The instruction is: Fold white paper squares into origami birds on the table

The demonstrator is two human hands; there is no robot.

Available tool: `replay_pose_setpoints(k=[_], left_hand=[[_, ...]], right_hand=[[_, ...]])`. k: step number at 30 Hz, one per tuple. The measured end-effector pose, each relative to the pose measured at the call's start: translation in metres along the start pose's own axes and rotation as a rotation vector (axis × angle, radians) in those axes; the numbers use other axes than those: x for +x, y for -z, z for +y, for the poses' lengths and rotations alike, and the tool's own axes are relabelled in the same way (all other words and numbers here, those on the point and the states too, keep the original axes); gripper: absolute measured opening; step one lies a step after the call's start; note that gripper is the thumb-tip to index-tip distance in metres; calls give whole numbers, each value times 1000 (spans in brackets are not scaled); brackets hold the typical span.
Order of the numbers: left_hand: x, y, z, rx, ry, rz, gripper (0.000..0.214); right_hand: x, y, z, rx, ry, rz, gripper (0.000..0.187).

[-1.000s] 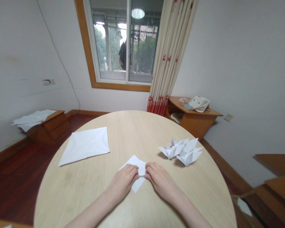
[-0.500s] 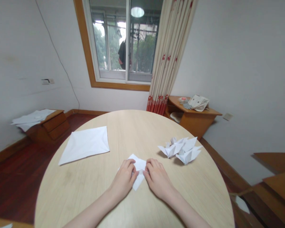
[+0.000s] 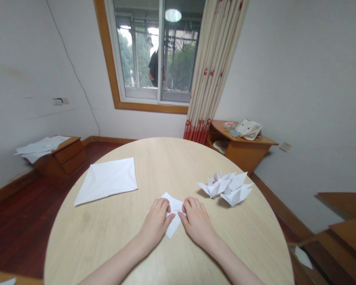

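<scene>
A small folded white paper [image 3: 174, 226] lies on the round table in front of me, partly covered by both hands. On its left side, my left hand [image 3: 158, 217] has its fingers curled onto the paper and its thumb pressed near the middle. My right hand [image 3: 196, 218] pinches the right side in the same way, its thumb also near the middle. Points of the paper show above and below between the hands. To the right sit several folded white paper pieces [image 3: 234, 186] in a cluster.
White paper sheets [image 3: 109, 178] lie at the left of the round wooden table [image 3: 166, 158]. Beyond the table stand a low wooden drawer unit [image 3: 69, 156] at left and a corner cabinet [image 3: 240, 152] at right, with a bag [image 3: 249, 129] on top. A patterned curtain [image 3: 212, 71] hangs beside the window.
Both thumbs have shifted slightly on the folded paper. The hands otherwise keep their places, and the whole view has moved a little.
</scene>
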State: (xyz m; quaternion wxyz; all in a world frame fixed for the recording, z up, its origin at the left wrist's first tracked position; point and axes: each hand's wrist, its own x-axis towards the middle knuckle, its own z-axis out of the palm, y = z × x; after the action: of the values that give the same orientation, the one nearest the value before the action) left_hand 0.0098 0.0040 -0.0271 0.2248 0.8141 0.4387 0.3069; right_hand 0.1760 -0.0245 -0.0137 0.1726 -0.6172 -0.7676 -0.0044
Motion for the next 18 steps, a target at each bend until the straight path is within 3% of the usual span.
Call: replay_pose_setpoints(k=[8, 18], left_hand=[[0, 3, -7, -115, -29, -11, 12], [1, 8, -19, -148, -65, -67, 23]], right_hand=[[4, 2, 8, -56, 6, -72, 9], [2, 5, 21, 35, 30, -127, 15]])
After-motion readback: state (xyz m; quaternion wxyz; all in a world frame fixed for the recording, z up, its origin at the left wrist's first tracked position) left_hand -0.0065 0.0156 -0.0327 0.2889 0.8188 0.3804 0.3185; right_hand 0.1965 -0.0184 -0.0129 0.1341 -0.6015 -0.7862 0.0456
